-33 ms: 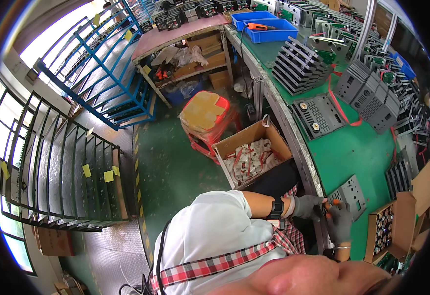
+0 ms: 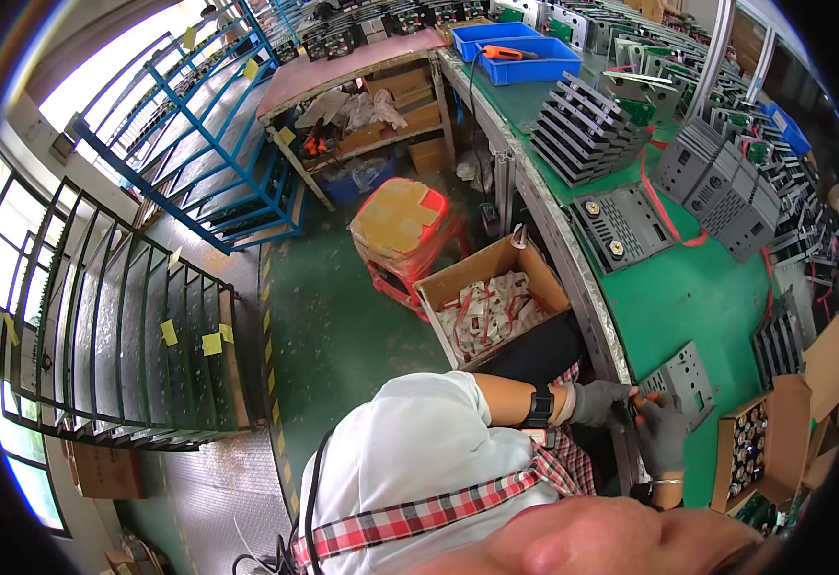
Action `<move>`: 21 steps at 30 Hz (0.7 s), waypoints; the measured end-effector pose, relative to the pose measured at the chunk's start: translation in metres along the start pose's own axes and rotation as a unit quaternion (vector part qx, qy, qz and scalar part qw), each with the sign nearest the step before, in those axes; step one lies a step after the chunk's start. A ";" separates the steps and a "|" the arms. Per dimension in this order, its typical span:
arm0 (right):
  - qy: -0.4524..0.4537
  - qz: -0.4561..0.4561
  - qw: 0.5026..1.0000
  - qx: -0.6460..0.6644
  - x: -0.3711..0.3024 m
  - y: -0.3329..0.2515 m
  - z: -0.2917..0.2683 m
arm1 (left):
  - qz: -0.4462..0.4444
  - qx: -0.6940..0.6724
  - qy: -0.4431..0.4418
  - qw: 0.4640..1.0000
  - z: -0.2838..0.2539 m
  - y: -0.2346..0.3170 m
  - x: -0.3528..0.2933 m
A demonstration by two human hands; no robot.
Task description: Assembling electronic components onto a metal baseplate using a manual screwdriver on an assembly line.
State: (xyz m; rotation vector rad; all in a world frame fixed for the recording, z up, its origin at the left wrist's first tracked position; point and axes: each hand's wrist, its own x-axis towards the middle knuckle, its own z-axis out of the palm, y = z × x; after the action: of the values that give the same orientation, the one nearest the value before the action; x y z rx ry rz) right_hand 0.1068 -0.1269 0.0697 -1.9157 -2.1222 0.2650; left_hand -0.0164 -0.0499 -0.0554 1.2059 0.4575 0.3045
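Observation:
My left hand, in a grey glove, is at the front edge of the bench with its fingers curled inward. My right hand, gloved too, bends toward it, and the fingertips of both hands meet. Orange-toned patches show between the fingers; whether these are bare fingertips or a small part is unclear. Whatever the hands pinch is hidden. Just beyond them a grey metal panel with cut-out holes lies on the green bench top, partly covered by my right hand.
Right of my hands stands an open carton of small cylindrical parts. Farther along are a panel with two round brass-coloured pieces, stacked grey panels and blue bins. A carton of small packets and a stool are left of the bench.

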 end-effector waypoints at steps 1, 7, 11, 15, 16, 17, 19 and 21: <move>-0.039 0.045 0.997 -0.039 0.002 -0.001 0.000 | 0.001 0.001 0.001 1.000 -0.001 -0.006 0.001; -0.020 0.043 0.998 -0.033 0.001 -0.001 0.001 | -0.079 -0.252 -0.050 0.963 -0.004 -0.018 0.013; -0.032 0.061 0.997 -0.032 0.004 -0.001 -0.001 | -0.070 -0.261 -0.052 0.962 -0.002 0.004 -0.003; -0.034 0.069 0.995 -0.057 0.008 -0.003 0.004 | -0.120 -0.495 -0.121 0.852 -0.002 -0.003 0.005; -0.040 0.046 0.996 -0.065 0.008 -0.002 0.005 | -0.122 -0.498 -0.120 0.850 -0.003 -0.002 0.005; -0.043 0.048 0.996 -0.064 0.008 -0.001 0.005 | -0.119 -0.515 -0.123 0.840 -0.003 0.001 0.005; -0.017 0.004 0.993 -0.115 0.008 0.001 0.007 | -0.119 -0.535 -0.124 0.828 -0.002 -0.004 0.006; -0.021 0.033 0.990 -0.136 0.010 0.004 0.012 | -0.126 -0.411 -0.032 0.902 -0.003 -0.013 0.010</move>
State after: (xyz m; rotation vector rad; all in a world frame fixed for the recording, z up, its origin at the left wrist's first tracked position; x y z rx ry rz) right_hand 0.1061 -0.1159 0.0575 -2.1498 -2.2224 0.0276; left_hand -0.0091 -0.0473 -0.0698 0.3216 0.3610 0.1975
